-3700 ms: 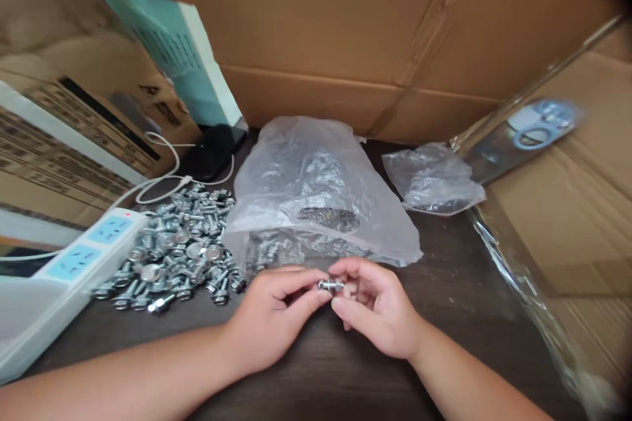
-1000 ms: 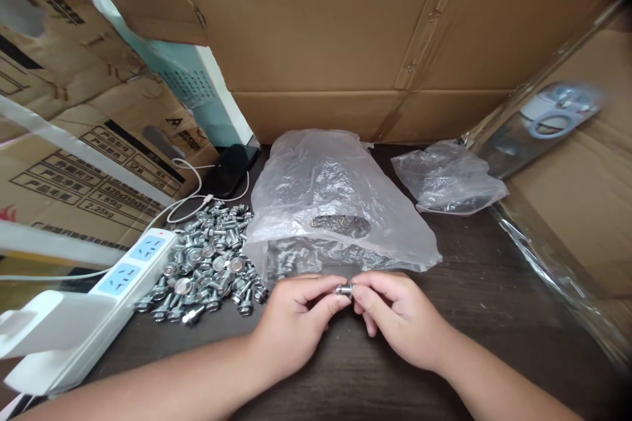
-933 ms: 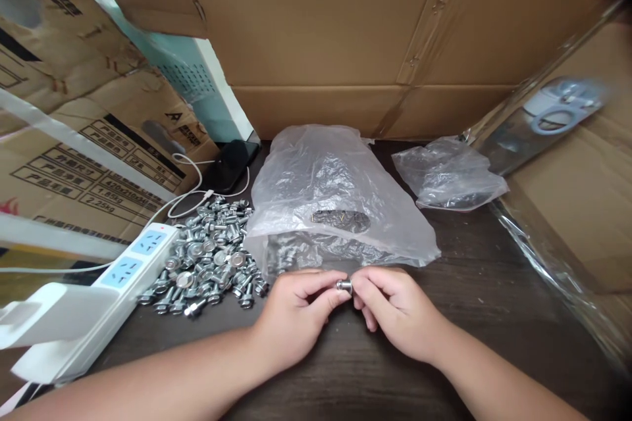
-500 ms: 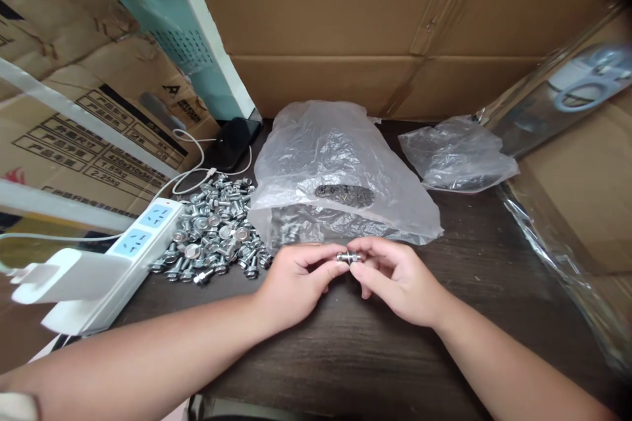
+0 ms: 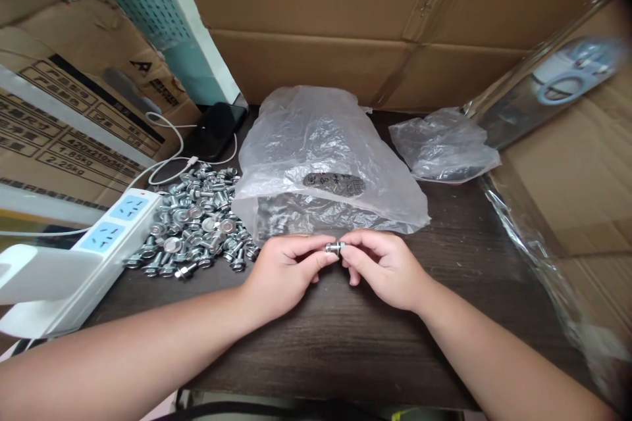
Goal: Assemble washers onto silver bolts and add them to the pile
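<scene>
Held bolt: one short zinc-plated bolt (image 5: 334, 248) lies roughly level between the two hands, just below the bag, at lower centre of the frame. Bright, smooth metal with a collar at each end; whether one is a nut is too small to tell.

Left hand: the left hand (image 5: 284, 270) comes in from lower left. Its left fingers (image 5: 316, 258) are together and clamped on the bolt's left end, a pinch that appears to keep the piece steady.

Right hand: the right hand (image 5: 388, 270) comes in from lower right. Its right fingers (image 5: 358, 251) are clamped on the right end, so the bolt is held from both sides and appears to be supported at the fingertips only.

Loose pile: loose bolts (image 5: 192, 223) lie heaped left of the hands, flanged heads and threaded shanks jumbled, within easy reach of the left hand.

Bags: a clear, crinkled plastic bag (image 5: 316, 145) sits at centre, with more bolts (image 5: 281, 220) gathered along its lower edge. A small bag (image 5: 442, 148) lies to the right.

Surroundings: a dark wood-grain tabletop (image 5: 345, 342) carries everything. A white power strip (image 5: 116, 227) lies at left beside the pile, and a brown cardboard carton (image 5: 316, 6) stands behind.
</scene>
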Demonstrator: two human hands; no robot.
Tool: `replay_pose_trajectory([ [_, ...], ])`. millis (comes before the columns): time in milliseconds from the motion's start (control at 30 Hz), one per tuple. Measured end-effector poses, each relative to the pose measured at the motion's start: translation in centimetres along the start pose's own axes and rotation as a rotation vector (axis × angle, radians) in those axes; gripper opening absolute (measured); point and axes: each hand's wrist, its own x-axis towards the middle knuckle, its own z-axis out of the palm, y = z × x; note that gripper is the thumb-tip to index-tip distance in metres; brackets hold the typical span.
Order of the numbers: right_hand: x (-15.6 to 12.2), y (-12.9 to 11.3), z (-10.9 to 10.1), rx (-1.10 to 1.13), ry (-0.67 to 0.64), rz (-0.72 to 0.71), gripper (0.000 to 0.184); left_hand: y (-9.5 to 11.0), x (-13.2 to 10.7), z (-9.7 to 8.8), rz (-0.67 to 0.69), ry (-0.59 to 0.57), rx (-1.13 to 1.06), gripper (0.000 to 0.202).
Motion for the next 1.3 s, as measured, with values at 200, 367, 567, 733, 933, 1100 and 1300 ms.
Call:
replay_pose_trajectory([
  [200,0.05,0.06,-0.53,0.055,-0.011,0.025,0.027,0.07,-0.02,0.21,-0.021,-0.002,-0.026,0.02],
  [367,0.0,0.21,-0.46,0.208,-0.002,-0.015,0.027,0.01,-0.07,0.17,-0.041,0.011,-0.03,0.023],
  [567,0.01,0.4,-0.02,0.19,-0.008,-0.028,0.023,-0.07,-0.07,0.24,0.005,0.023,0.0,0.021],
  [733,0.1,0.19,0.05,0.102,0.018,-0.025,0.019,0.14,-0.12,0.25,0.038,0.042,0.02,0.02],
  [933,0.13,-0.09,-0.05,-0.086,0.0,-0.07,0.03,0.24,-0.18,0.41,0.115,0.084,0.059,0.02],
  [1100,0.28,0.25,-0.32,0.028,0.007,-0.037,0.039,0.36,-0.19,0.49,0.066,0.085,0.008,0.021],
  [1300,0.28,0.51,-0.43,0.237,0.014,-0.073,0.034,0.46,-0.12,0.41,-0.008,0.111,-0.028,0.021],
])
